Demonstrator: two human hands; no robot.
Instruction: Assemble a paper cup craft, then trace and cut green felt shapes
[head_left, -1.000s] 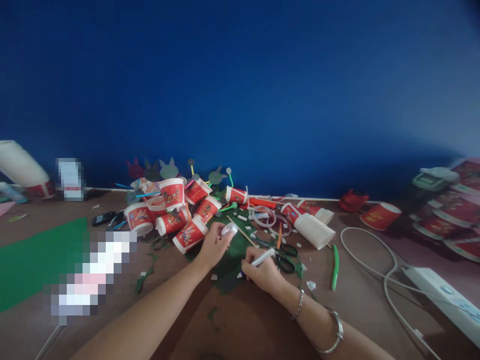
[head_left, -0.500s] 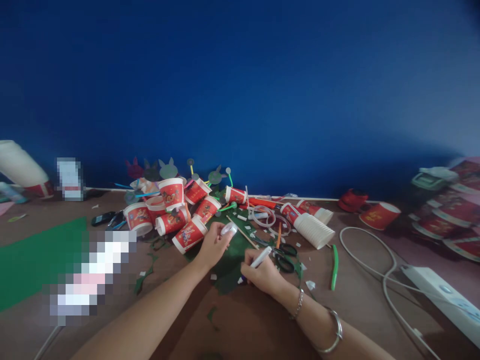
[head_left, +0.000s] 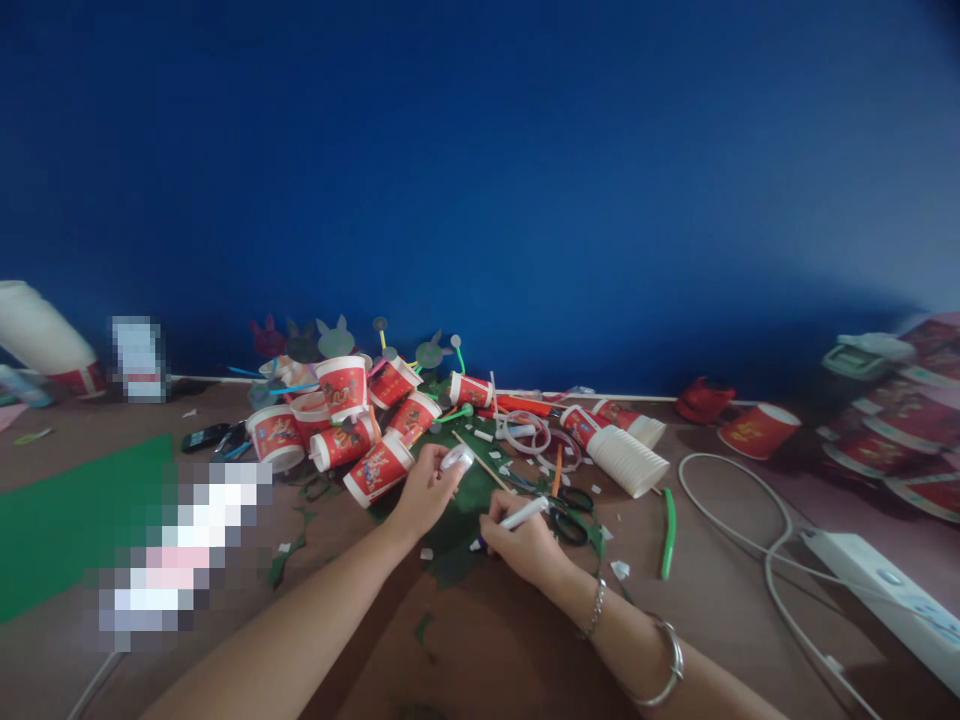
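The white pen [head_left: 517, 518] is in the right hand [head_left: 521, 548]. The fingers are closed tight around it, and its tip points down at the dark green paper [head_left: 457, 550] lying on the brown table [head_left: 487, 650]. Half a second ago the pen stood a bit more upright. Now it leans flatter and its tip sits a little more to the left, so it looks like the pen is making marks on the paper.

The left hand [head_left: 424, 490] has not moved. It rests on the green paper and pinches a small white roll [head_left: 457, 459] in its fingers.

Just behind are many red cups [head_left: 341, 385]. Black scissors [head_left: 570, 510] lie beside the right hand, and a green straw [head_left: 667, 520] lies farther right.
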